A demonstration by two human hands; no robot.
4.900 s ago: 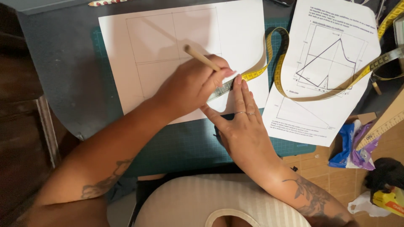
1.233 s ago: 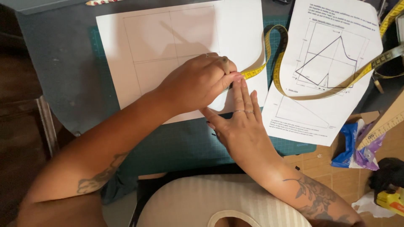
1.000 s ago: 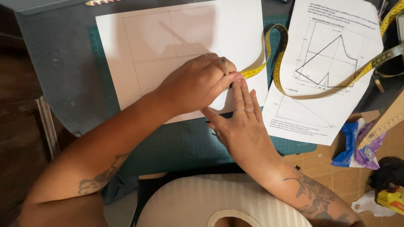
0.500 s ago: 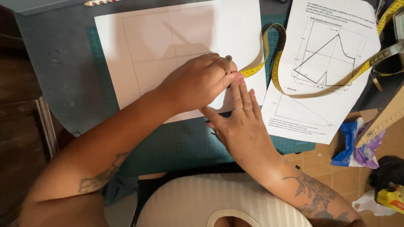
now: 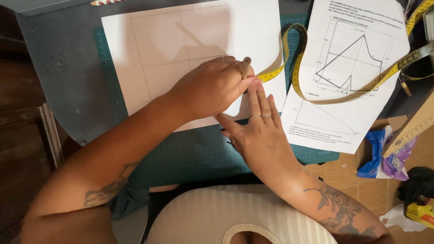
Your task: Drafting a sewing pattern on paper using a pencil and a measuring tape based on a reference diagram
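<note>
Tape measure (image 5: 289,58): limp, light, slippery; best pinned flat near its end. Left hand (image 5: 212,88) closed around pencil (image 5: 246,65); right hand (image 5: 260,131) spread flat, pressing paper (image 5: 158,49).

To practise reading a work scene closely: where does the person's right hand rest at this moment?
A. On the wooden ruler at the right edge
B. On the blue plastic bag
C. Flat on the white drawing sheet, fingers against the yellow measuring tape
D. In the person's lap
C: the right hand lies flat on the white drawing sheet, fingertips by the yellow measuring tape.
</note>
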